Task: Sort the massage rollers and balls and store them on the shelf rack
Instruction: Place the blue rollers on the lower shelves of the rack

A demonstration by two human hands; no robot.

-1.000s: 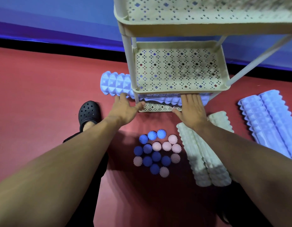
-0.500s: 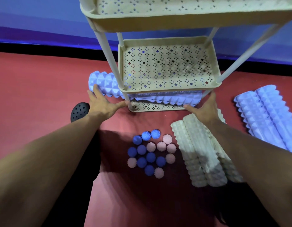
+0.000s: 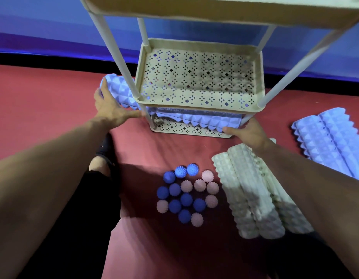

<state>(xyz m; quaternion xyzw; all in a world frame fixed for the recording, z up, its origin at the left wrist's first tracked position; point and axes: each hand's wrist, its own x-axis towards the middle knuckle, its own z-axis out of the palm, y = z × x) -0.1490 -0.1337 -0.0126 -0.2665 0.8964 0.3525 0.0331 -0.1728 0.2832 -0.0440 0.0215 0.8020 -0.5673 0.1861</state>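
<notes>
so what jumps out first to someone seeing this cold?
Both hands on a long blue spiky roller lying across the rack's bottom tray: left hand at its protruding end, right hand at the other. Then the cluster of blue and pink spiky balls on the red floor in front, with cream rollers beside them.

Red floor (image 3: 43,101), black baseboard strip (image 3: 53,58), blue wall (image 3: 43,21), seemingly under bluish light
</notes>
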